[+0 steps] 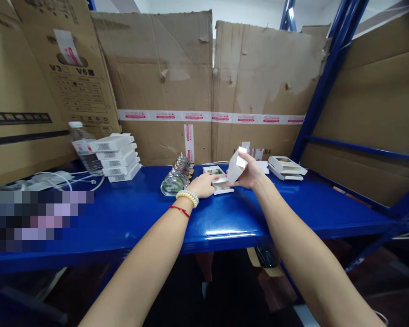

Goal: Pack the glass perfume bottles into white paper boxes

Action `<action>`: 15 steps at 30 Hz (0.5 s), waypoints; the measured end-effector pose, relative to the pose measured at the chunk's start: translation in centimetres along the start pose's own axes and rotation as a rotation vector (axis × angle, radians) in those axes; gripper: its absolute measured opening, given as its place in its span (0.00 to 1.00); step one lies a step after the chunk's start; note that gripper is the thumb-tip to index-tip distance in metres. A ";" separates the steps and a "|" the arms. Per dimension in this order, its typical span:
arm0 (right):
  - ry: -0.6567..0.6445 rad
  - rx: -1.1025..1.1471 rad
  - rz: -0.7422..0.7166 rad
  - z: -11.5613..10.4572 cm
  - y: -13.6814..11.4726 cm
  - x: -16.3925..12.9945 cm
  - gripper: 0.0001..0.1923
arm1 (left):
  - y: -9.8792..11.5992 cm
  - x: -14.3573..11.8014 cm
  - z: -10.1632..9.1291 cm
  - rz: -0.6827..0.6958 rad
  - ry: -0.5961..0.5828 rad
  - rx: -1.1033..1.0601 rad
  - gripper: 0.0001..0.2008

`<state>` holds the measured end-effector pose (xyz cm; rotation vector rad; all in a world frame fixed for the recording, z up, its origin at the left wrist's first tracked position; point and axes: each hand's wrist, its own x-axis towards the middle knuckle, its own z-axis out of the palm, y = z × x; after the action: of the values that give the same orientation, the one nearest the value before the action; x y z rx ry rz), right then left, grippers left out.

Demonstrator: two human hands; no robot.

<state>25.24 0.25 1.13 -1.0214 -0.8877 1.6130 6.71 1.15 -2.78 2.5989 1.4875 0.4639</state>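
Head view: right hand [250,175] holds a small white box [236,164] tilted above the blue shelf [129,213], fingers closed round it. Left hand [203,185] rests on a flat box [215,171], fingers narrow, beside glass bottles [177,178].

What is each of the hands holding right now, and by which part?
The right hand grips a small white open-ended cardboard box by its lower end. The left hand rests on a flat white printed packet, holding nothing.

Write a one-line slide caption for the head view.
Right hand holds a small white box; left hand touches packets on a blue shelf.
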 end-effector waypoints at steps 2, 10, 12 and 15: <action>0.007 -0.024 0.012 0.5 0.2 -0.2 0.19 | 0.3 0.1 0.1 -0.027 0.038 -0.023 0.23; 0.182 -0.155 -0.046 0.7 0.7 0.5 0.19 | 0.4 0.3 0.9 -0.087 0.101 -0.031 0.28; 0.219 -0.187 -0.075 0.5 0.7 0.7 0.18 | 0.4 0.3 0.9 -0.075 0.092 -0.039 0.28; 0.267 -0.213 -0.128 0.3 0.8 1.0 0.17 | 0.4 0.1 0.7 -0.047 0.082 -0.049 0.27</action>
<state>24.53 0.96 0.30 -1.2683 -0.9340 1.2586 7.32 1.10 -3.31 2.5311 1.5376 0.6009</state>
